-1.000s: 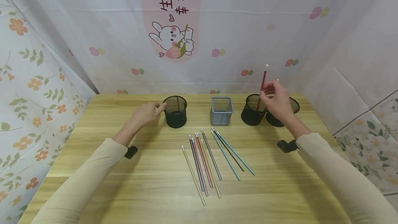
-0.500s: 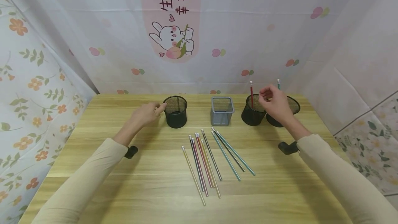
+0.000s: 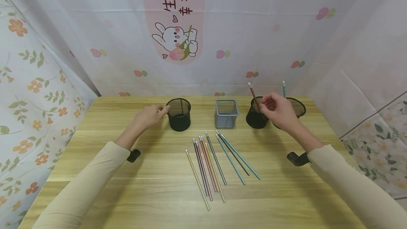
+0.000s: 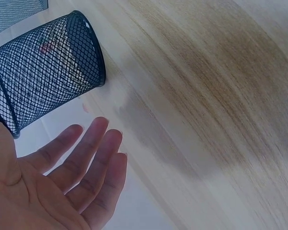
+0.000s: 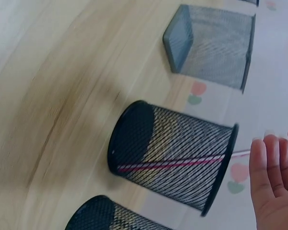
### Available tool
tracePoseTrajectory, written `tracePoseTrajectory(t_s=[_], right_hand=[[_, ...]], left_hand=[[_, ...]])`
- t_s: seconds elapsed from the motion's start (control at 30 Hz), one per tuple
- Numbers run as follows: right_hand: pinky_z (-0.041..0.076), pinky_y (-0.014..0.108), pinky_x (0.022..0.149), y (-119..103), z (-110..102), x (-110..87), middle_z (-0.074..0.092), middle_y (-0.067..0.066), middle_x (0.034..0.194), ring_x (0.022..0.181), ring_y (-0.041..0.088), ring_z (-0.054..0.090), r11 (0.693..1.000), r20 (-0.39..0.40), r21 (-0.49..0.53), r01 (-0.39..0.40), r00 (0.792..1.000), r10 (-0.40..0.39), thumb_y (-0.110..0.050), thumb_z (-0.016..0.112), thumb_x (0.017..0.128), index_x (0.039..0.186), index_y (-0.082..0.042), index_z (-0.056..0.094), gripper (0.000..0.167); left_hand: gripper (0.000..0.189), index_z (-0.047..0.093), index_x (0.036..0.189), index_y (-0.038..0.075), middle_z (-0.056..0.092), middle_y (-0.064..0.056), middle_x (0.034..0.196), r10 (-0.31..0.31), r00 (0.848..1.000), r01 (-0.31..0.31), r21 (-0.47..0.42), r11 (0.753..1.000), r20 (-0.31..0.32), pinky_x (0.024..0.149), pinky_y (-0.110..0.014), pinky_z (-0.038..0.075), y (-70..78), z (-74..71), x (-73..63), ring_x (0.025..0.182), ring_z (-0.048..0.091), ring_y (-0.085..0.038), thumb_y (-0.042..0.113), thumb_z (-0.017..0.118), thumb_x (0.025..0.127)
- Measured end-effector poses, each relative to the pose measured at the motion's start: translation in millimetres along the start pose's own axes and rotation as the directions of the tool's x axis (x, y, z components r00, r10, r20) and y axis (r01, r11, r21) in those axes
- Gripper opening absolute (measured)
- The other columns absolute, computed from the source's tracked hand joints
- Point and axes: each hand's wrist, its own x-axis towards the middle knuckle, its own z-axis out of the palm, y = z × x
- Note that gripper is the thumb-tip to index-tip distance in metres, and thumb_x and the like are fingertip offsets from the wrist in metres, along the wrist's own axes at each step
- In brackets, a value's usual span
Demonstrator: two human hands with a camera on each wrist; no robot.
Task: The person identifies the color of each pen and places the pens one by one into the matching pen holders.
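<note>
A red pencil [image 3: 253, 93] with a white eraser end leans leftward in a round black mesh cup [image 3: 255, 120]. Beside that cup's rim is my right hand [image 3: 278, 111], its fingers loosely bent. In the right wrist view the pencil [image 5: 173, 166] shows through the mesh, and the fingers [image 5: 273, 163] lie just past the rim with no grip on it visible. My left hand [image 3: 148, 117] rests at the rim of the leftmost black mesh cup [image 3: 179, 122]. Its fingers [image 4: 93, 163] are relaxed below this cup [image 4: 48, 69] in the left wrist view; the thumb is mostly hidden.
Between the black cups stands a square grey mesh holder [image 3: 226, 120]. Another black cup [image 3: 298, 108], partly behind the right hand, holds a teal pencil [image 3: 284, 89]. Several loose pencils [image 3: 208, 167] in yellow, red, dark and teal lie mid-table [image 3: 152, 186]. A patterned cloth [image 3: 254, 38] hangs behind.
My right hand has let go of the red pencil, which has dropped into the cup and tipped left. The hand has lowered slightly beside the rim. My left hand has stayed put.
</note>
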Motion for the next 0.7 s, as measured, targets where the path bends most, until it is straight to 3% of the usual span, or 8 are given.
tracePoseTrajectory(t_s=[0.23,0.4,0.7], right_hand=[[0.049,0.018,0.071,-15,6,-4.2,0.066,0.009,0.095,0.084,0.021,0.062,0.999,0.071,0.024,0.027,0.997,-0.029,-0.003,0.066,0.098,0.102,-0.002,0.062,0.005],[0.05,0.022,0.068,-20,11,-8.9,0.065,0.006,0.093,0.081,0.019,0.062,0.998,0.127,0.034,0.044,0.991,-0.048,-0.003,0.066,0.098,0.102,-0.004,0.062,0.005],[0.053,0.026,0.069,-23,24,-17.9,0.066,0.001,0.09,0.08,0.016,0.064,0.999,0.26,0.039,0.03,0.965,-0.039,-0.003,0.067,0.097,0.1,-0.006,0.064,0.006]], left_hand=[[0.071,0.06,0.135,-0.002,0.071,-0.016,0.111,-0.012,1.0,0.012,-0.007,1.0,0.003,0.081,-0.054,0.052,-0.3,1.1,0.1,0.103,0.066,-0.038,0.056,0.029,0.109],[0.065,0.061,0.133,-0.003,0.071,-0.016,0.109,-0.004,1.0,0.004,-0.016,1.0,-0.005,0.079,-0.053,0.052,0.5,1.1,0.2,0.101,0.067,-0.038,0.051,0.032,0.11],[0.063,0.063,0.129,-0.004,0.072,-0.017,0.107,0.002,1.0,-0.002,-0.017,1.0,-0.003,0.082,-0.054,0.051,-0.8,0.1,0.1,0.098,0.067,-0.036,0.048,0.032,0.111]])
